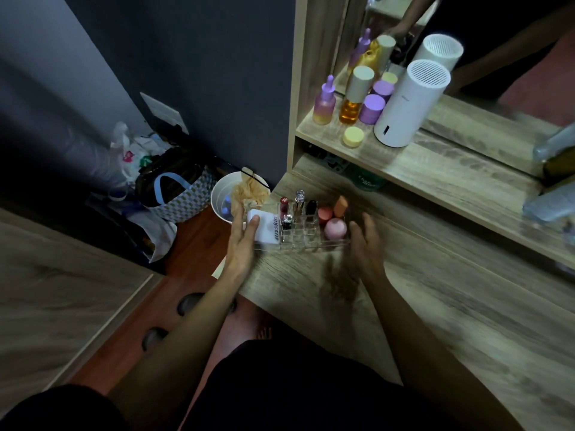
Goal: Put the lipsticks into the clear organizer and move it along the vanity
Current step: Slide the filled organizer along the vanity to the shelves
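the clear organizer sits at the worktop's 9 o'clock end, lipsticks upright in its slots. the left hand lies open, fingers against the white box at the organizer's 9 o'clock. the right hand, open and blurred, is near its 3 o'clock side.

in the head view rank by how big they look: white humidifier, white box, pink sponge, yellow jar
1. white humidifier, clearly largest
2. white box
3. pink sponge and yellow jar: these look about alike, and the sponge is nearer the camera, so I won't rank them.
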